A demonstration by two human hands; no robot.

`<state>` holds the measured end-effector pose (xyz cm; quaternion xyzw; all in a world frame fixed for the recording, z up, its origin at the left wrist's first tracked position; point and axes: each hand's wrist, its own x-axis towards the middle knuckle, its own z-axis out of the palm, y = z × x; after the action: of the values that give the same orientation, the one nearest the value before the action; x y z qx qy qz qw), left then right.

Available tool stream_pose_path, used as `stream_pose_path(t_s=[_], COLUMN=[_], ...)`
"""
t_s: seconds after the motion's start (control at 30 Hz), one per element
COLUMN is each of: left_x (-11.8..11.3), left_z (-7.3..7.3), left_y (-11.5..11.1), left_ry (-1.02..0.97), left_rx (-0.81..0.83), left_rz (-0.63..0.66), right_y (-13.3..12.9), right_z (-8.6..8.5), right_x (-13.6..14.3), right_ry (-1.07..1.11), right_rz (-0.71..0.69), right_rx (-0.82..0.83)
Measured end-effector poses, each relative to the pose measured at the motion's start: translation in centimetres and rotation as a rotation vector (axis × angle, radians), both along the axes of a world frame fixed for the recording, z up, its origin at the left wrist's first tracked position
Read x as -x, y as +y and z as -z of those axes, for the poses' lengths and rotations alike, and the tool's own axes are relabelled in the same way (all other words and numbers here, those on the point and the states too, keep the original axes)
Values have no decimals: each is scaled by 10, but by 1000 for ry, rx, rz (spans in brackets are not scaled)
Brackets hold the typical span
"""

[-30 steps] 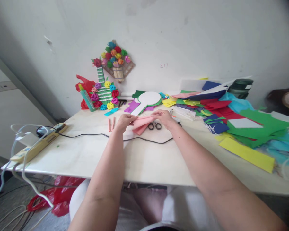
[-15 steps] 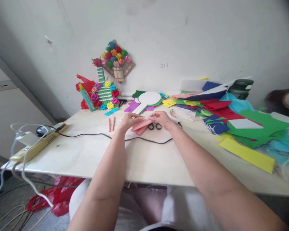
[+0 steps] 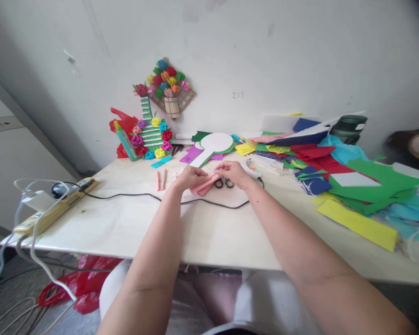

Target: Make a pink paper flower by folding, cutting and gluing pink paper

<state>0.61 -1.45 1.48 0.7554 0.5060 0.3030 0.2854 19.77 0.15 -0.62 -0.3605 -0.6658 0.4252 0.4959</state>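
Observation:
A folded pink paper piece (image 3: 204,184) is pinched from both ends over the white table (image 3: 209,228). My left hand (image 3: 188,177) grips its left end and my right hand (image 3: 234,172) grips its right end. Just behind the paper, black-handled scissors (image 3: 224,183) lie on the table. Two thin pink rolled strips (image 3: 161,179) rest to the left of my left hand. A black cable (image 3: 212,203) runs across the table in front of my hands.
A power strip (image 3: 56,207) with cords sits at the left edge. Paper-flower decorations (image 3: 152,135) and a glue bottle (image 3: 125,142) stand by the wall. Heaps of coloured paper sheets (image 3: 356,181) cover the right side. A person's head (image 3: 417,146) shows at far right.
Both hands have closed in toward each other, folding the pink paper narrower; the visible pink piece is smaller than a second ago.

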Motion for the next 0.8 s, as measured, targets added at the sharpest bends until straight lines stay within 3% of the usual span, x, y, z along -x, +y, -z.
stream_pose_path(t_s=[0.33,0.57,0.7,0.8], left_x=[3,5,10,13], left_z=[2,4,10,15], left_y=[0,5,11,16], left_ry=[-117,-230,-392,-496], left_rx=[81,80,99,139], left_rz=[0,-203,-239,-264], right_y=[9,17,15,14], right_z=[4,8,7,7], right_x=[-5,-9,-8,-6], right_ry=[43,175,108,-73], right_rz=[83,239,280,314], right_rx=[-30,0,8,2])
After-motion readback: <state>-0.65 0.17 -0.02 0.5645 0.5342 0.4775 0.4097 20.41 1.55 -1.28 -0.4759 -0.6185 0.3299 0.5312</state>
